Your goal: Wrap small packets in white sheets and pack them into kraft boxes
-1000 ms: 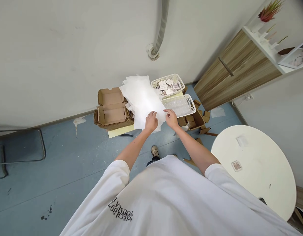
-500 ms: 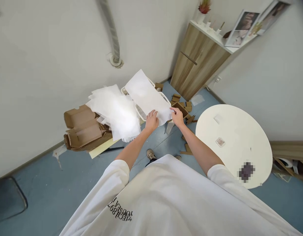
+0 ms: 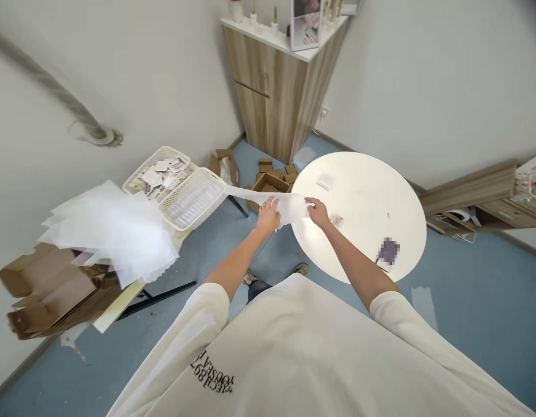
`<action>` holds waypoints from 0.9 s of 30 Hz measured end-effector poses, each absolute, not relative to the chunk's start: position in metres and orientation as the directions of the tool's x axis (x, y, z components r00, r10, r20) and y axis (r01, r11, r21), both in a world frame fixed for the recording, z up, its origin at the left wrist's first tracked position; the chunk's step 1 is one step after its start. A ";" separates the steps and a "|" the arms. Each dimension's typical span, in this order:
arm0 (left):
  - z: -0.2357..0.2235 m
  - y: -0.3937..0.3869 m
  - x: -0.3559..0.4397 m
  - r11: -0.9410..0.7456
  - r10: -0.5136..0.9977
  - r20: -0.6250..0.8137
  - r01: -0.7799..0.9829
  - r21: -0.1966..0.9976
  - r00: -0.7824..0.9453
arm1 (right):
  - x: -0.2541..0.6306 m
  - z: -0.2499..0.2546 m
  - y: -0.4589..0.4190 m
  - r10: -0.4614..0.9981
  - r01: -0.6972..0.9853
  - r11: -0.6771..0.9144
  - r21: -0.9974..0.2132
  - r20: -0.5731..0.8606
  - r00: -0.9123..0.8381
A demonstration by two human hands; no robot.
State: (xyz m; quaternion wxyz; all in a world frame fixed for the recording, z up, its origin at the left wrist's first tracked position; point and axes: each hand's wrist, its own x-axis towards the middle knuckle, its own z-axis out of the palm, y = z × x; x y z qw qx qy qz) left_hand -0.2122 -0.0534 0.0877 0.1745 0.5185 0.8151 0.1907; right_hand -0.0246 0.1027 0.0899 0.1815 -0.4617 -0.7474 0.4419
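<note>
Both hands pinch one thin white sheet (image 3: 289, 204), held nearly flat in the air. My left hand (image 3: 268, 215) grips its near left edge and my right hand (image 3: 318, 212) grips its near right edge. The sheet hangs over the left rim of a round white table (image 3: 380, 191). A small square packet (image 3: 336, 219) lies on the table just beyond my right hand, and a clear packet (image 3: 325, 182) lies farther back. A stack of the same white sheets (image 3: 111, 229) rests on a low stand at the left.
Two white baskets (image 3: 185, 194) holding small packets sit beside the sheet stack. Flattened cardboard boxes (image 3: 50, 295) pile at the far left. Small cardboard boxes (image 3: 270, 176) litter the blue floor before a wooden cabinet (image 3: 276, 98). A wall pipe (image 3: 50, 87) runs at upper left.
I have turned to the right with the sheet held in both hands. The sheet has left the stack and now hangs over the round table's edge.
</note>
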 end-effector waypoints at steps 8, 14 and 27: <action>0.054 0.017 -0.113 0.320 0.929 -0.325 0.826 0.465 -0.177 | 0.096 0.056 0.179 0.813 0.667 0.173 -0.725 -0.277 -0.512; 0.032 0.049 -0.098 0.224 0.917 -0.396 0.881 0.417 -0.046 | 0.122 0.043 0.208 0.822 0.722 0.161 -0.673 -0.313 -0.475; -0.001 0.093 -0.121 0.012 0.866 -0.466 0.925 0.380 0.180 | 0.124 0.023 0.219 0.900 0.610 -0.261 -0.748 -0.417 -0.127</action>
